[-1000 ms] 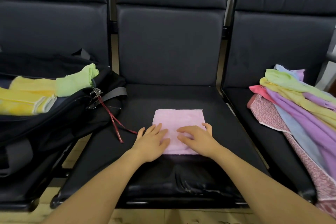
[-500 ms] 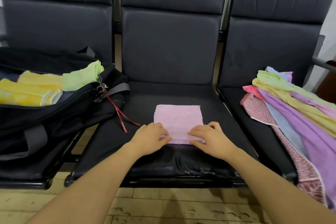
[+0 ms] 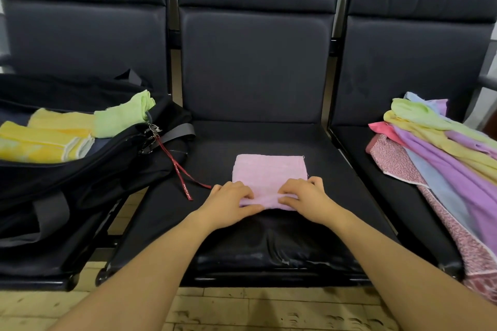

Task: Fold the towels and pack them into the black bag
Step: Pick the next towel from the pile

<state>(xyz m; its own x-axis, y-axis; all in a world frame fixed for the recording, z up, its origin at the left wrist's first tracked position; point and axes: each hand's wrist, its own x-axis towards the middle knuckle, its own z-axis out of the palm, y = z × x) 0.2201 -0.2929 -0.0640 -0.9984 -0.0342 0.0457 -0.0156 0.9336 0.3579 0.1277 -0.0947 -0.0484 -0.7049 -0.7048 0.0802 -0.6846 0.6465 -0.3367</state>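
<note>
A folded pink towel (image 3: 269,172) lies on the middle black seat (image 3: 269,236). My left hand (image 3: 231,203) pinches its near edge at the left, and my right hand (image 3: 305,196) pinches the same edge at the right; the edge is lifted slightly off the seat. On the left seat sits the open black bag (image 3: 88,169), holding folded yellow towels (image 3: 43,140) and a green towel (image 3: 121,115). A pile of unfolded towels (image 3: 441,153) in green, yellow, purple, blue and pink lies on the right seat.
A dark red ribbon (image 3: 178,172) hangs from the bag's zipper onto the middle seat, close to my left hand. Seat backs rise behind all three seats. A patterned pink cloth (image 3: 443,209) drapes over the right seat's front. Wooden floor lies below.
My hands slid from flat on the towel back to its near edge. The fingers curled and now pinch that edge, raising it slightly.
</note>
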